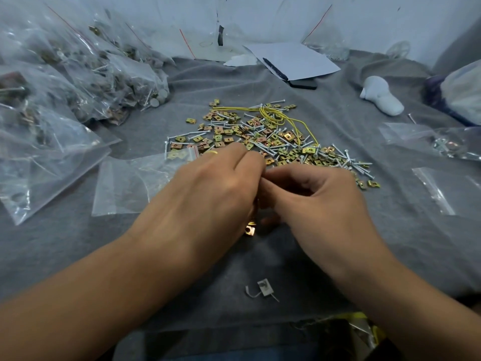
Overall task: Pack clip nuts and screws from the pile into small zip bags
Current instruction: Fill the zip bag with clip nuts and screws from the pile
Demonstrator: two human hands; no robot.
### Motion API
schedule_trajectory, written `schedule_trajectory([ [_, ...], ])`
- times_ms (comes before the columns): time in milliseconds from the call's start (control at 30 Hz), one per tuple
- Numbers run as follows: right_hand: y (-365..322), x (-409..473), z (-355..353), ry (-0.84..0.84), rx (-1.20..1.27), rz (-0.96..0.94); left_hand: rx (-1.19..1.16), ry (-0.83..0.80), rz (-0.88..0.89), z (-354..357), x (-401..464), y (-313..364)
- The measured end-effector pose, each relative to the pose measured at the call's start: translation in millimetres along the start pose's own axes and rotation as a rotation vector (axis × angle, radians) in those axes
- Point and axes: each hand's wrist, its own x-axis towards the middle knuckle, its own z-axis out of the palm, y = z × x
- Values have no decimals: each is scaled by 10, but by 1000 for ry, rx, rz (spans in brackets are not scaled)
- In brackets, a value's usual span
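Head view, centre frame: left hand [208, 188] and right hand [320, 196] meet fingertip to fingertip just below the pile [263, 136]. Both grips are curled inward. The contents are hidden behind the knuckles, so I cannot tell what each pinches. A brass clip nut [250, 229] shows under the left palm, on or just above the grey cloth [78, 243] covering the worktop; contact is unclear.

Pile lies just above the hands, centre frame: many clip nuts and screws mixed together, with a yellow cord [276, 115] looped over its upper part. An empty zip bag [130, 186] lies flat just left of the left hand, its mouth touching the pile edge. Another empty bag [440, 191] is at right, and a partly filled bag [437, 143] is above it.

Upper left of frame: a heap of filled bags [78, 74], stacked and overlapping. Judgement: task is well along, since a lot is already packed, but a large pile remains, so many bags are left to do.

Upper centre: paper sheet [294, 58]. Upper right: a white object [380, 97]. Lower centre: a small grey clip [264, 289] lies alone on the cloth.
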Motion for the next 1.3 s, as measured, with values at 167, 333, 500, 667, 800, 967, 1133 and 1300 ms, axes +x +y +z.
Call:
schedule_trajectory([
  [167,-60,77,-22,23,-13,-77,44,49,-14,-47,6,-23],
  [333,-53,109,15,30,-12,-64,28,93,-13,-46,8,-68],
  [500,-35,151,-32,-59,120,-1,-178,109,-222,-44,14,-115],
  [667,20,160,-101,-124,6,-184,-897,28,-617,-57,62,-196],
  [800,70,177,-69,-25,-196,-250,-1154,37,-735,-38,57,-141],
  [967,37,187,-107,23,-251,-266,-1456,-9,-902,-61,88,-141],
  [1133,24,182,-114,34,-303,-328,-1499,-104,-959,-83,81,-146],
  [1300,13,216,-132,-20,-233,-291,-1517,-124,-964,-127,85,-191],
])
